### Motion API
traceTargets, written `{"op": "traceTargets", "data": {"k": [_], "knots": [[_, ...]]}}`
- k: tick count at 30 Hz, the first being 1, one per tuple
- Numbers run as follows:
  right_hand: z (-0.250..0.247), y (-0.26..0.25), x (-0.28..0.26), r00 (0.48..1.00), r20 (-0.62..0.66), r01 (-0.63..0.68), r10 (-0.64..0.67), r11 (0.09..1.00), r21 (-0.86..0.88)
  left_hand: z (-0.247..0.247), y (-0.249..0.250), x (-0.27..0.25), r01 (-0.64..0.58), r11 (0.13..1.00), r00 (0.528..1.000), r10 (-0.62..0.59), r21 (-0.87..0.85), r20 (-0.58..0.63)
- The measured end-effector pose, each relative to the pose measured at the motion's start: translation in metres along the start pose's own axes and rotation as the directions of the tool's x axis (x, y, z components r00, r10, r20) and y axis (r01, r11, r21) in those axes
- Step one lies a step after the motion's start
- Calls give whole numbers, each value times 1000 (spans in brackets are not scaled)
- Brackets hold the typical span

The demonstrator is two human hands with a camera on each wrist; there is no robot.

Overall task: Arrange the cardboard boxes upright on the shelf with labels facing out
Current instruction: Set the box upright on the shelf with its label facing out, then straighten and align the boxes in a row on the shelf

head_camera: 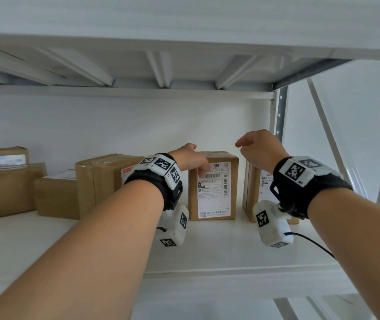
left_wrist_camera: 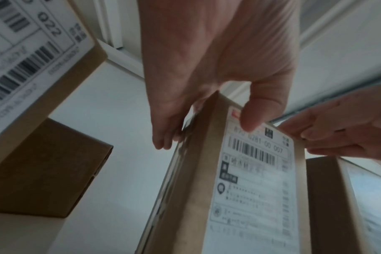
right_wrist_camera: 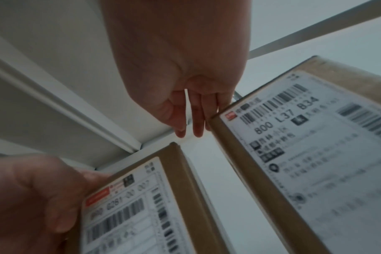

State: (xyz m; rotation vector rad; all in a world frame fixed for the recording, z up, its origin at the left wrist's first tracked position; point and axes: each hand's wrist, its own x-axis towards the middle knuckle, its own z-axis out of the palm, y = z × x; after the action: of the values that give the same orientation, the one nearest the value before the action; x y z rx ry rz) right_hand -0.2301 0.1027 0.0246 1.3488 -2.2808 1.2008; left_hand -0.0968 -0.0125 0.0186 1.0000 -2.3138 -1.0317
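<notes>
An upright cardboard box (head_camera: 213, 188) stands mid-shelf with its white shipping label facing out. My left hand (head_camera: 191, 160) grips its top left corner: the thumb (left_wrist_camera: 252, 118) lies on the label and the fingers (left_wrist_camera: 165, 137) curl round the left side. The same box (right_wrist_camera: 141, 206) and left hand (right_wrist_camera: 33, 197) show in the right wrist view. My right hand (head_camera: 258, 148) hovers above the gap to the right, its fingers (right_wrist_camera: 191, 120) hanging relaxed and holding nothing. A second labelled box (right_wrist_camera: 305, 154) stands upright at the right, partly hidden behind my right wrist in the head view.
Left of the held box stand a taped box (head_camera: 101, 181), a low small box (head_camera: 55, 197) and a stacked pair (head_camera: 2, 188). The white shelf board (head_camera: 207, 245) is bare in front. The upper shelf (head_camera: 184, 65) hangs close overhead. A metal post (head_camera: 279, 112) stands at the right.
</notes>
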Motion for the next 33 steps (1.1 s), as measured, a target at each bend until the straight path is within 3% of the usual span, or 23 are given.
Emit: {"op": "traceTargets", "data": {"k": [6,13,19,24,30,33], "knots": [[4,-40,1,993,-6,118,-118,991,62,-29,16,-25,-58,998,994,61,37,-95],[28,-83,-4,977,39,201,-210,966,162,-76,1,-52,-91,947,946,179,308,-272],[65,-113,-10,959,109,228,-263,938,261,-102,-38,-69,19,918,879,174,397,-444],[95,-125,-17,947,193,207,-256,948,242,-114,-71,-65,154,898,938,-2,411,-347],[113,-129,-15,950,253,120,-181,963,240,-122,-82,-65,94,924,966,6,372,-260],[122,-128,-13,951,270,86,-152,967,241,-124,-84,-64,44,945,957,54,324,-286]]}}
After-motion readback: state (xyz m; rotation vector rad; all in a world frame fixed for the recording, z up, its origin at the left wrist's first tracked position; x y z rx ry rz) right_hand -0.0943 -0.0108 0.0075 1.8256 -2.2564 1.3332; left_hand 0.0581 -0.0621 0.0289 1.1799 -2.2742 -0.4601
